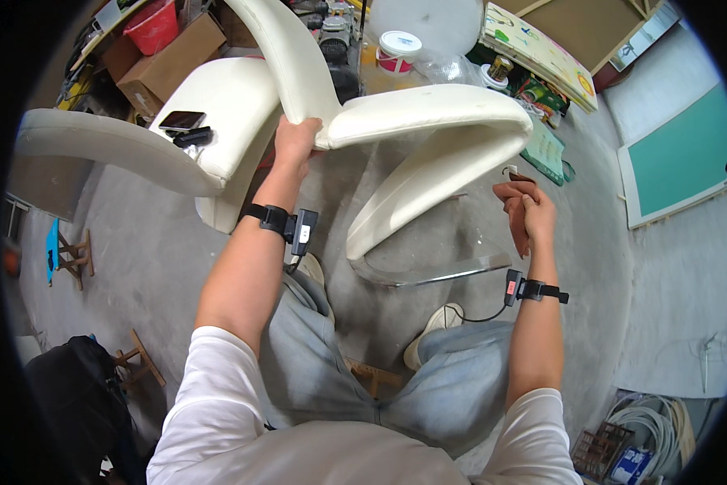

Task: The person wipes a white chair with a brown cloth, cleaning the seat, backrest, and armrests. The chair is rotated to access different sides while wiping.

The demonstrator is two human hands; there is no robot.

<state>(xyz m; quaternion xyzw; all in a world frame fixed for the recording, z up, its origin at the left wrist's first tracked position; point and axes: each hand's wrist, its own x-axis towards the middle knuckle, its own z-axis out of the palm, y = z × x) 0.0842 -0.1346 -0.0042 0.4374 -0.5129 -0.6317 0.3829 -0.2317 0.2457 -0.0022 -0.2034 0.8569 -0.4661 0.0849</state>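
Observation:
Before me stands a white padded chair (427, 109) of folded Z shape on a curved chrome base (442, 273). My left hand (295, 140) grips it at the fold where the backrest (294, 54) meets the seat. In my right hand (539, 212) is a bunched reddish-brown cloth (514, 203), held off the chair's right side, apart from it. A second white padded chair (230, 91) stands to the left. A phone (182, 120) and a small black device (193, 137) lie on it.
Behind the chairs are a cardboard box (172, 63), a red basin (151, 27), a white-lidded bucket (398, 51) and dark machinery (338, 51). A green bag (545, 151) lies on the floor at right. Coiled hose (648, 424) sits lower right; a folding stool (69, 254) stands left.

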